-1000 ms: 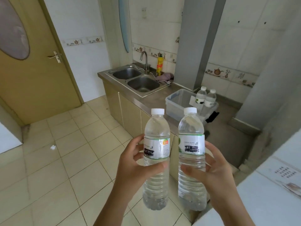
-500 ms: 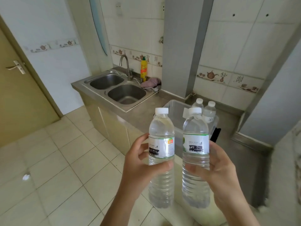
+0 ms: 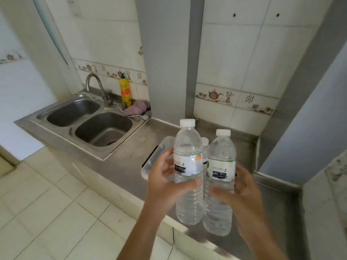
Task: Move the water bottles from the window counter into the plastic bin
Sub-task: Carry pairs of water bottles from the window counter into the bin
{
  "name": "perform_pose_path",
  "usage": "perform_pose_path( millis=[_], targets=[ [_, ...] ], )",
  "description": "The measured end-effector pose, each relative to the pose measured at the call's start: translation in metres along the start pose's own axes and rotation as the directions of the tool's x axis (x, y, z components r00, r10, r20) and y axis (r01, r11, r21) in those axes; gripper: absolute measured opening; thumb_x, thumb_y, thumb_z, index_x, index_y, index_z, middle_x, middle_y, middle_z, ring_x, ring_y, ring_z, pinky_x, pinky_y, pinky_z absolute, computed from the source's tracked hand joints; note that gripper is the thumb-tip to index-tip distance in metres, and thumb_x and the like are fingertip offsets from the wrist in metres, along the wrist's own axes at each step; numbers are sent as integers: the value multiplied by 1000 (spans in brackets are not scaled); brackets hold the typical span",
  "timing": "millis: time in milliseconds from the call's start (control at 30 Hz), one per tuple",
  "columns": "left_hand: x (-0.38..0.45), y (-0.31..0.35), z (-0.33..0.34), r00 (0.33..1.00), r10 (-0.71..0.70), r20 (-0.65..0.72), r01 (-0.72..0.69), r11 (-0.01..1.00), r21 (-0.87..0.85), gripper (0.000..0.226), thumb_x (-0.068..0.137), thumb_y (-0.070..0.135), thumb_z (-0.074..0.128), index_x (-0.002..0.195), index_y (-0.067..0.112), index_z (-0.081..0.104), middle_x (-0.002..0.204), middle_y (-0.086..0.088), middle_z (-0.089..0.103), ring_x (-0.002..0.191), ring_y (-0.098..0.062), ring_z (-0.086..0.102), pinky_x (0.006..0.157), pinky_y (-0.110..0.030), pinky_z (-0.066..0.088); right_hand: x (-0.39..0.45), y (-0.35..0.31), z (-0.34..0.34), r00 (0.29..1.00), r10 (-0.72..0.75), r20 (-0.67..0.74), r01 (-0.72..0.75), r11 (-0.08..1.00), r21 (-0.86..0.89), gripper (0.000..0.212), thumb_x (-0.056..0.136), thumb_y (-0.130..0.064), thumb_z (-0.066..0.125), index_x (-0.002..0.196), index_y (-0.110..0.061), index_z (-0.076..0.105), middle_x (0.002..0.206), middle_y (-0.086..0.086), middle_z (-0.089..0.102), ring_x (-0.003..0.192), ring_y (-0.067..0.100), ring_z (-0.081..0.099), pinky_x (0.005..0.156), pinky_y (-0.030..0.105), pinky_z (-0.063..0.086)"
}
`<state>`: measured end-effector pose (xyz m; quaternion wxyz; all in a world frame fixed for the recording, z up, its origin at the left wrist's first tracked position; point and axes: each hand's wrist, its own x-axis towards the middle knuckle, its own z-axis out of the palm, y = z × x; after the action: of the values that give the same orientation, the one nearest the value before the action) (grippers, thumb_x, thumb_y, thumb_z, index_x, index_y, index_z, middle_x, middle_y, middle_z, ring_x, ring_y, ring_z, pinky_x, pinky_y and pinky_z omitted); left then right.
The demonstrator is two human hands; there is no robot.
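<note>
My left hand point(image 3: 165, 182) grips a clear water bottle point(image 3: 188, 169) with a white cap, held upright. My right hand point(image 3: 238, 192) grips a second, matching water bottle point(image 3: 220, 177) close beside it. Both bottles hang above the steel counter, right in front of the clear plastic bin point(image 3: 157, 158), whose left rim and black latch show past my left hand. The cap and neck of another bottle point(image 3: 205, 145) standing in the bin peek out between the two held bottles. Most of the bin is hidden behind my hands and the bottles.
A steel counter point(image 3: 127, 158) carries a double sink point(image 3: 88, 122) with a tap point(image 3: 97, 85) at the left. A yellow bottle point(image 3: 125, 91) and a pink cloth point(image 3: 138, 107) sit behind the sink. A grey pillar point(image 3: 167, 62) and tiled walls close the back and right. Tiled floor point(image 3: 47, 212) lies at the lower left.
The view has come closer to the counter and bin. Both hands have carried the bottles forward, so they now hover directly in front of the bin, hiding most of it.
</note>
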<state>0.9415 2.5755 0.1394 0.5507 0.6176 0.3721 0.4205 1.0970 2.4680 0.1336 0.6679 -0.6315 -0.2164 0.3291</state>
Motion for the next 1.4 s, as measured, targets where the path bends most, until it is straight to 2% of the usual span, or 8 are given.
perform_pose_path(
  millis=[67,200,400,567,667,767,1200,1400],
  targets=[
    [27,-7,12,999,35,40,-35,999,10,84,35,32,97,101,68,58,113,27,70,99,5,67,72,-14,55,19,1,2,999,-23,-37,22,999,-26,85,49,6,88,121,-26,56,105,-2,73,93,18,70,76,38,56],
    [71,-25,29,987,64,145,-68,997,25,82,41,34,96,108,58,56,118,20,69,107,-6,68,82,-33,58,52,5,9,991,-63,-118,50,992,-112,86,49,-4,92,125,-25,55,112,-5,69,99,12,68,78,31,55],
    [115,-71,40,974,27,226,-43,997,66,80,45,26,96,110,50,57,112,25,69,102,-3,69,84,-17,55,89,30,21,971,-94,-219,35,965,-260,82,49,1,91,120,-17,55,111,-5,67,100,11,65,77,18,51],
    [123,-115,48,964,-69,258,37,992,124,79,43,16,99,105,34,55,105,17,70,101,-1,66,79,-14,54,99,56,27,952,-64,-300,-50,933,-357,75,49,-5,93,102,-38,52,97,-23,63,91,-5,60,64,7,44],
    [124,-129,55,957,-110,269,80,990,119,74,40,22,95,100,29,52,103,10,65,96,2,64,76,-15,55,101,68,26,931,-63,-361,-100,903,-417,71,49,-11,93,99,-40,52,95,-20,64,90,1,62,73,14,47],
    [126,-138,60,946,-106,306,67,989,134,72,44,18,96,101,25,51,103,6,64,98,1,64,77,-12,54,101,74,26,917,-38,-397,-161,875,-457,74,50,-17,93,111,-29,53,99,-13,65,94,15,64,83,37,54],
    [132,-155,59,910,-124,396,40,976,215,77,42,23,94,103,29,47,107,6,62,98,-4,63,81,-18,54,96,80,33,917,-160,-365,-134,739,-661,56,64,-19,87,109,-15,54,99,-2,61,82,9,58,66,8,40],
    [130,-148,55,918,-47,393,-41,976,215,76,50,24,97,107,30,47,110,3,59,101,-12,62,82,-28,56,85,71,41,910,-244,-334,-60,721,-690,55,69,-19,85,117,-15,58,103,-11,56,91,4,55,76,4,38]
  ],
)
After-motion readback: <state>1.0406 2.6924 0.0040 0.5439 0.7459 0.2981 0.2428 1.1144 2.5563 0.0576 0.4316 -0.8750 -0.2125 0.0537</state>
